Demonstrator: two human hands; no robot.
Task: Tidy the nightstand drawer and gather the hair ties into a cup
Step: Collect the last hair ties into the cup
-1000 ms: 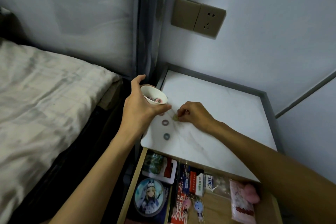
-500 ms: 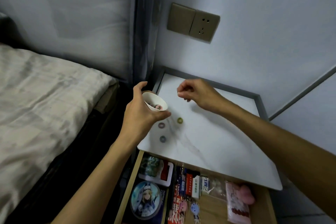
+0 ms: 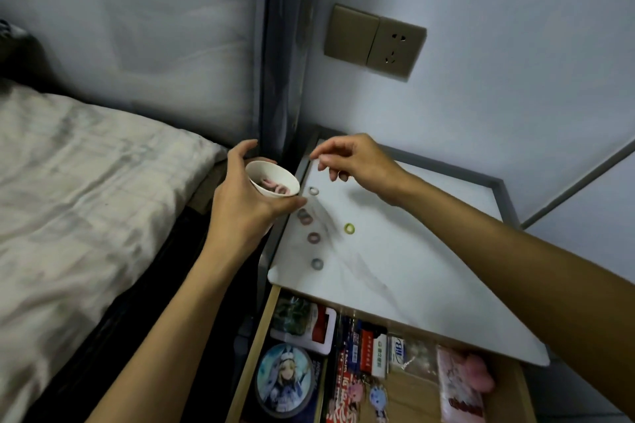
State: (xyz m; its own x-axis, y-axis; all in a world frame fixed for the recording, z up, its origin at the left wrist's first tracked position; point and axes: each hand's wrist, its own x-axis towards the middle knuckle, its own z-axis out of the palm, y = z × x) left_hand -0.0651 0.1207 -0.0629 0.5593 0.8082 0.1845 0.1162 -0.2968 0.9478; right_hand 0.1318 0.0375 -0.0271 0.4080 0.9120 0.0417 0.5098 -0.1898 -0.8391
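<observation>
Head view: left hand (image 3: 240,208) grips cup (image 3: 271,171); right hand (image 3: 357,165) curled, grasp unclear; drawer (image 3: 255,347) cropped.

Nightstand top (image 3: 395,268) bears perhaps five hair ties (image 3: 349,228).

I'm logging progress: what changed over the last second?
The right hand left the yellow hair tie on the nightstand top and rose toward the cup, fingers loosening; a pale tie now shows beneath it. The left hand holds the cup as before; the other ties stay put.
</observation>
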